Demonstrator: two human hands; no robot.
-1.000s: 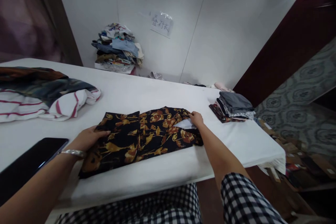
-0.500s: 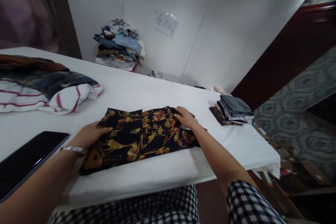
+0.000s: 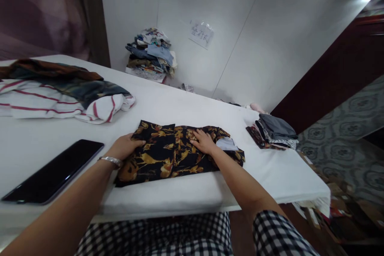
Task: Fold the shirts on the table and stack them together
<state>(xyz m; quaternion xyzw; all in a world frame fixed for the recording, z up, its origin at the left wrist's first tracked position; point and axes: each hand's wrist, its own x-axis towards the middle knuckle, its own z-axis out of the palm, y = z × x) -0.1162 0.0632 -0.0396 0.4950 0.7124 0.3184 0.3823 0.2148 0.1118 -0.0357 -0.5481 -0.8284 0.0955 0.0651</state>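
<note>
A black garment with orange-gold flowers [image 3: 163, 156] lies folded into a long strip on the white table [image 3: 186, 108]. My left hand [image 3: 124, 147] rests on its left end, with a silver bracelet on the wrist. My right hand [image 3: 204, 142] lies flat on the middle of the garment, fingers spread. A pale label or lining [image 3: 226, 144] shows at the garment's right end, just right of my right hand.
A dark phone [image 3: 55, 171] lies at the near left. A heap of striped and dark clothes [image 3: 60, 94] sits at far left. Folded clothes [image 3: 274, 130] are stacked at the right edge. Another clothes pile [image 3: 151, 54] stands against the wall.
My right hand has slid left along the garment from its right end to the middle. The left hand stays on the left end. The camera view has shifted.
</note>
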